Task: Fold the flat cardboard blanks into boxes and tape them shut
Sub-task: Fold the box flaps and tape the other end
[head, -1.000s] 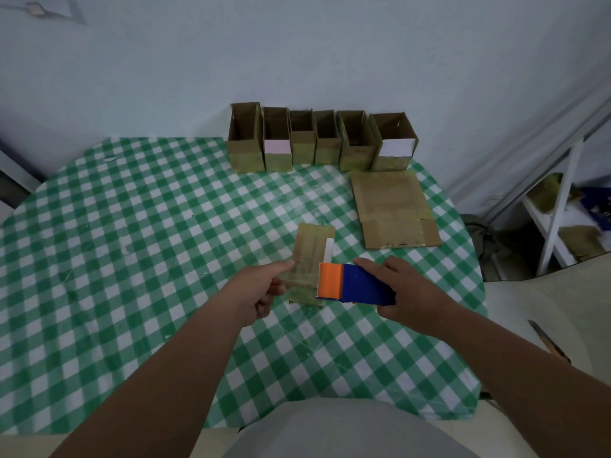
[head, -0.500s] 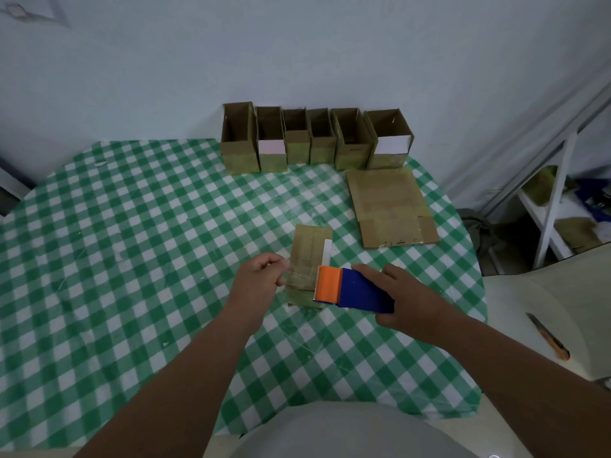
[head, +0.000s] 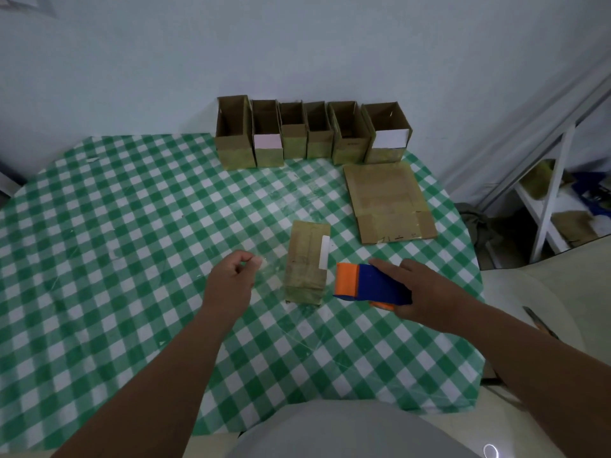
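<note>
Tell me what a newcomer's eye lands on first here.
The orange and blue tape dispenser in the right hand, just right of a small cardboard box at the table's middle. Behind, six open-topped boxes line the wall, with a flat cardboard blank in front of them.

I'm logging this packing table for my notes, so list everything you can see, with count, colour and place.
Open-topped brown cardboard boxes: six, row at far edge.
Flat brown cardboard blank: one, far right.
Small folded brown cardboard box: one, centre, between the hands.
Blue and orange tape dispenser: one, in right hand.
Green-and-white checked tablecloth: one, covers table.
White shelf unit: one, right of table.
Left hand: fingers pinched, left of the box.
Right hand: grips dispenser.
</note>
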